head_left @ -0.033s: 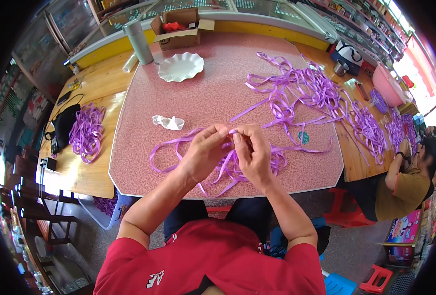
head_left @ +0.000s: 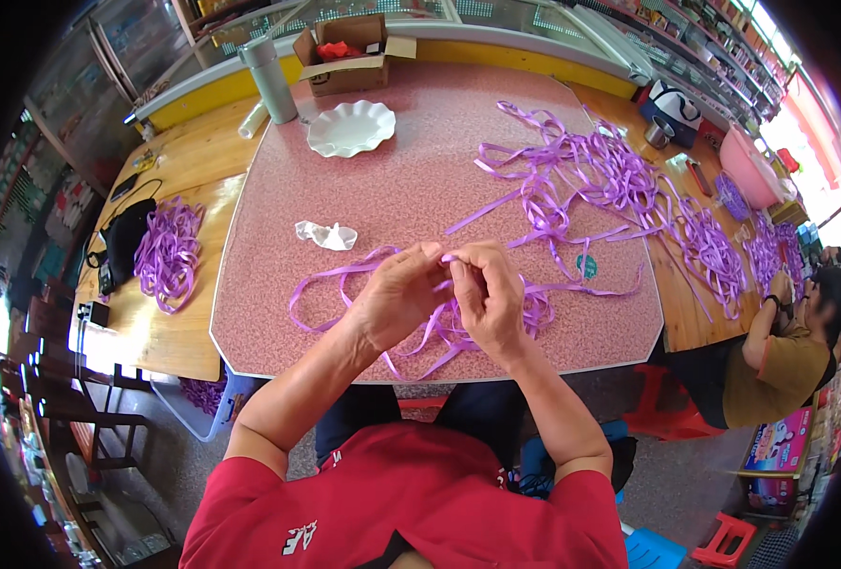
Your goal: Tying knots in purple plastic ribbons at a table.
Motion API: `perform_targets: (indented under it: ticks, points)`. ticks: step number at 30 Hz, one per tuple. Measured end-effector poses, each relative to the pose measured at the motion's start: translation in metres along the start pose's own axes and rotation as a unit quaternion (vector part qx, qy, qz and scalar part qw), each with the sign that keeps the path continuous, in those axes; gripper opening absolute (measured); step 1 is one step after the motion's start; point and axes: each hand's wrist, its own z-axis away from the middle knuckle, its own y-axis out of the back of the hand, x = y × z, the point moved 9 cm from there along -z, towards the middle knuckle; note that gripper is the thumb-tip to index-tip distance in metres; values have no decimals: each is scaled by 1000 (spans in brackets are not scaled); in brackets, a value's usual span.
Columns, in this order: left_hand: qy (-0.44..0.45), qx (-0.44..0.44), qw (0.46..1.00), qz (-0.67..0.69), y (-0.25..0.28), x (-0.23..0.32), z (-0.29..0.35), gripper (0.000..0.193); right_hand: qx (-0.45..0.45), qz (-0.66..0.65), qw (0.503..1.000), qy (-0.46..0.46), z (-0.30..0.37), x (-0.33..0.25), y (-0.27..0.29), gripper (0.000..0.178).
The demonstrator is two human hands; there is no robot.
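Observation:
My left hand (head_left: 394,299) and my right hand (head_left: 489,302) meet above the near middle of the pink speckled table. Between their pinched fingertips shows a small piece of purple ribbon (head_left: 448,257); its finer shape is hidden by the fingers. Beneath and around both hands lies a loose tangle of the same purple ribbon (head_left: 537,309), with one loop reaching out to the left. A crumpled white scrap (head_left: 326,235), perhaps plastic or paper, rests beyond my left hand. To the right of my right hand is a small round green piece (head_left: 586,266) beside the ribbon.
A large purple ribbon heap (head_left: 600,166) spreads over the far right. On the table's far side stand a scalloped white plate (head_left: 351,129), a green bottle (head_left: 269,81) and an open cardboard box (head_left: 347,76). Another ribbon bundle (head_left: 170,254) lies left. A person (head_left: 783,356) sits at right.

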Motion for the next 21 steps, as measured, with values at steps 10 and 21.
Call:
perform_targets:
  ticks: [10, 21]
  points:
    - [-110, 103, 970, -190, 11, 25, 15, 16, -105, 131, 983, 75, -4, -17, 1, 25]
    - [-206, 85, 917, -332, 11, 24, 13, 15, -113, 73, 991, 1, -8, -11, -4, 15]
